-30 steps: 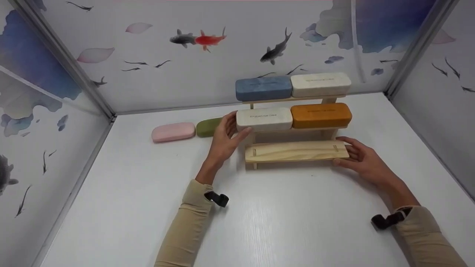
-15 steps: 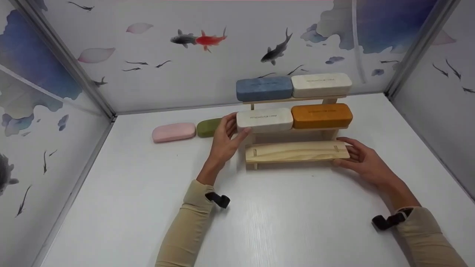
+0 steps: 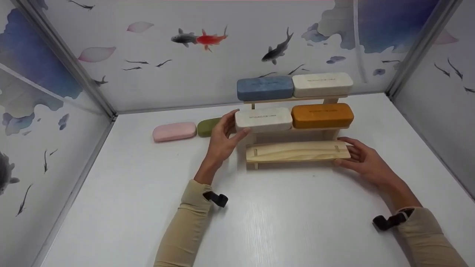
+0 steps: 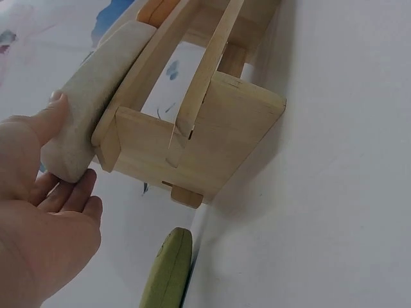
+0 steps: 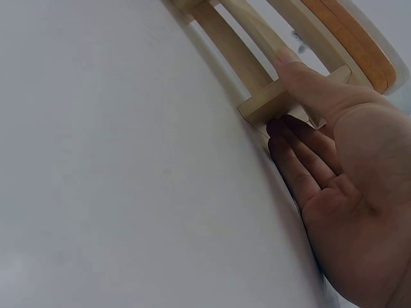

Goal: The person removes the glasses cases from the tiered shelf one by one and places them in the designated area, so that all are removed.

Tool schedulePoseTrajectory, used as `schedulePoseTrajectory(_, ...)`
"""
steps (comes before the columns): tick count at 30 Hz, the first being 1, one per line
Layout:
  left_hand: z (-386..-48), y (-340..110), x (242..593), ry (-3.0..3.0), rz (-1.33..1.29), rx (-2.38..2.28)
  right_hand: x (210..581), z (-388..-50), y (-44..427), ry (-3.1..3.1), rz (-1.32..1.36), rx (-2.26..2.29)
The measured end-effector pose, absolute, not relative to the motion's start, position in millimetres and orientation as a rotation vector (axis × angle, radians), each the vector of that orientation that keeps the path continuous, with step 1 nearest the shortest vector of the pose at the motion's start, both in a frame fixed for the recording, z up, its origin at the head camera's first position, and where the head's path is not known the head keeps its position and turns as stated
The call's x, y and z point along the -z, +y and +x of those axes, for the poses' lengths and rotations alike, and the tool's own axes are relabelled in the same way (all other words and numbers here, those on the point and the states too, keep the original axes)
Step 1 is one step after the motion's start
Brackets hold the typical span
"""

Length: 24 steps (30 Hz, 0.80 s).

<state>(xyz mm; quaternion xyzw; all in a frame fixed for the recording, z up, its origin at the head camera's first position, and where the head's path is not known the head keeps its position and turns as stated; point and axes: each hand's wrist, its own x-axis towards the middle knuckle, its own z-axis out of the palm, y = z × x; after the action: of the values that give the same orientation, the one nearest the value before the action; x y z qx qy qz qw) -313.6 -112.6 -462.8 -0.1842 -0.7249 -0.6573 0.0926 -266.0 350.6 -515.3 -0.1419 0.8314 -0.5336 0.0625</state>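
Observation:
My left hand (image 3: 221,142) grips the left end of a white glasses case (image 3: 263,119), thumb on its front and fingers round its end. The case lies on the middle tier of a three-tier wooden rack (image 3: 297,151), beside an orange glasses case (image 3: 323,115). In the left wrist view the white case (image 4: 96,96) juts past the end of its shelf. My right hand (image 3: 365,161) holds the right end of the lowest shelf, its thumb at the front edge. In the right wrist view the fingers (image 5: 298,160) touch the rack's side panel.
A blue glasses case (image 3: 265,88) and another white case (image 3: 323,84) sit side by side on the top tier. Left of the rack, a pink case (image 3: 174,132) and a partly hidden green case (image 3: 206,127) lie on the white table (image 3: 130,207). Printed walls enclose the table.
My left hand has shifted slightly left, and the white case's left end has come with it. The right hand and the rack look unmoved.

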Motion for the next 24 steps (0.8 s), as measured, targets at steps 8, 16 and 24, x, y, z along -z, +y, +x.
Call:
schedulePoseTrajectory(8, -313.1, -118.9, 461.2, -2.098, -0.631, 1.951, 517.3, -266.1, 350.8, 2.515, -0.43, 1.617)
schedulePoseTrajectory(16, -313.2, -133.3, 458.0, -2.036, -0.747, 2.005, 516.9, -265.1, 349.6, 2.518, -0.426, 1.629)
schedulePoseTrajectory(24, -315.6, -150.5, 451.0, -1.954, -0.765, 2.046, 515.5, -265.7, 350.1, 2.539, -0.425, 1.601)
